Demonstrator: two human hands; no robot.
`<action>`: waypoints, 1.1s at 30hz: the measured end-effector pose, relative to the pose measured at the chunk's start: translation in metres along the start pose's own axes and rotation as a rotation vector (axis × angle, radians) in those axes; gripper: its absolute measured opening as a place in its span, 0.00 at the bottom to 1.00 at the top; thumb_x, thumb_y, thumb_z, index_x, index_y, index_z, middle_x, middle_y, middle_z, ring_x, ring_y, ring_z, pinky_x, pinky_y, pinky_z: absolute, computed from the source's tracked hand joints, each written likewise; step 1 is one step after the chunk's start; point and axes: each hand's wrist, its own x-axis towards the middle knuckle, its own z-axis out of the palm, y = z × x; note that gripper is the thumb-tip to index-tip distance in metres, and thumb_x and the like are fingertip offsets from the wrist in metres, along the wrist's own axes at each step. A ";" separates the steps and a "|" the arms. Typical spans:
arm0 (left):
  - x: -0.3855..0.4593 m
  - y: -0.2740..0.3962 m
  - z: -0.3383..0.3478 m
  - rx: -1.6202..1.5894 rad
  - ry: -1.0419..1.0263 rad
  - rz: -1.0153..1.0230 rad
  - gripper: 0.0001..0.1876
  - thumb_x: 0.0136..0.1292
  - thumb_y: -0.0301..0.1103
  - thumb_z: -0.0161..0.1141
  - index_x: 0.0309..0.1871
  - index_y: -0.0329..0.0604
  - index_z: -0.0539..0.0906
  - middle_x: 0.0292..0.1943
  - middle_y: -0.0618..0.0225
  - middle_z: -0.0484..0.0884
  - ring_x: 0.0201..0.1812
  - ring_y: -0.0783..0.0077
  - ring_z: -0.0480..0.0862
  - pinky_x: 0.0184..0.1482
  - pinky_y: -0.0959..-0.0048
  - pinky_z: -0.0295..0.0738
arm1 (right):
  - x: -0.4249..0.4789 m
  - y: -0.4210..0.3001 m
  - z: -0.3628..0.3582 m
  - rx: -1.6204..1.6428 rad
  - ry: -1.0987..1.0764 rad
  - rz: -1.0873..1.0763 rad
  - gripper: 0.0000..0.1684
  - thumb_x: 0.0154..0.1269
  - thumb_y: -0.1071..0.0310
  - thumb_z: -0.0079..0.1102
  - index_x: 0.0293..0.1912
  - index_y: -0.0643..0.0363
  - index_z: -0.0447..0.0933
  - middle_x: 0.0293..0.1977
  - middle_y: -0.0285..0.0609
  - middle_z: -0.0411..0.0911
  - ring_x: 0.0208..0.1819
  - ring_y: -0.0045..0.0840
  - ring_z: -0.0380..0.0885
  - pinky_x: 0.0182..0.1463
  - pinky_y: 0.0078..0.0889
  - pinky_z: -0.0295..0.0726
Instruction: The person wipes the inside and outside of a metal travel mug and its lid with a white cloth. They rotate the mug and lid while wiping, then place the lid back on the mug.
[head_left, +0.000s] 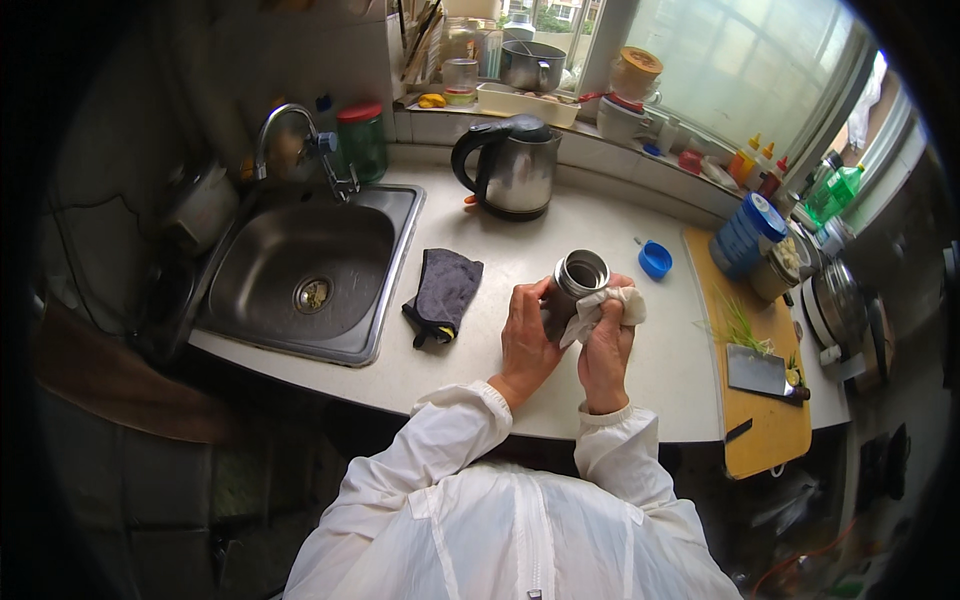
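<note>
An uncapped metal bottle (557, 306) with a shiny threaded neck is held over the white countertop, its mouth facing up. My left hand (526, 337) grips the bottle's left side. On the other side, my right hand (609, 352) holds a crumpled white tissue or cloth (626, 302) against the bottle. A blue plastic cap (655, 259) lies on the counter, right of the bottle and farther back. To the left of my hands rests a folded grey cloth (448, 286) with dark edging.
A steel sink (300, 270) with a faucet (289, 112) is at left. An electric kettle (517, 166) stands behind the bottle. At right, a yellow cutting board (765, 448) bears a cleaver (756, 368), green onions (739, 326) and a blue-lidded container (742, 236). Jars and pots line the windowsill.
</note>
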 end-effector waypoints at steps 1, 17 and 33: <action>0.000 0.000 0.001 -0.010 -0.003 -0.008 0.35 0.52 0.26 0.75 0.62 0.35 0.70 0.52 0.53 0.75 0.51 0.52 0.81 0.51 0.61 0.82 | 0.000 0.004 0.002 0.003 0.013 -0.034 0.08 0.79 0.64 0.51 0.53 0.53 0.69 0.51 0.32 0.73 0.52 0.16 0.71 0.62 0.24 0.70; 0.001 0.005 0.003 -0.024 0.020 -0.049 0.38 0.52 0.39 0.80 0.62 0.38 0.71 0.52 0.55 0.76 0.52 0.54 0.80 0.51 0.61 0.81 | 0.002 -0.026 -0.021 0.243 0.148 0.275 0.09 0.78 0.68 0.43 0.52 0.55 0.72 0.63 0.49 0.76 0.60 0.30 0.76 0.66 0.33 0.74; 0.000 -0.006 0.004 -0.054 -0.024 -0.002 0.31 0.55 0.19 0.66 0.64 0.35 0.70 0.56 0.50 0.73 0.55 0.47 0.77 0.54 0.61 0.77 | 0.005 -0.020 0.023 0.008 0.085 0.078 0.25 0.63 0.76 0.48 0.60 0.63 0.67 0.47 0.42 0.78 0.44 0.19 0.79 0.50 0.23 0.81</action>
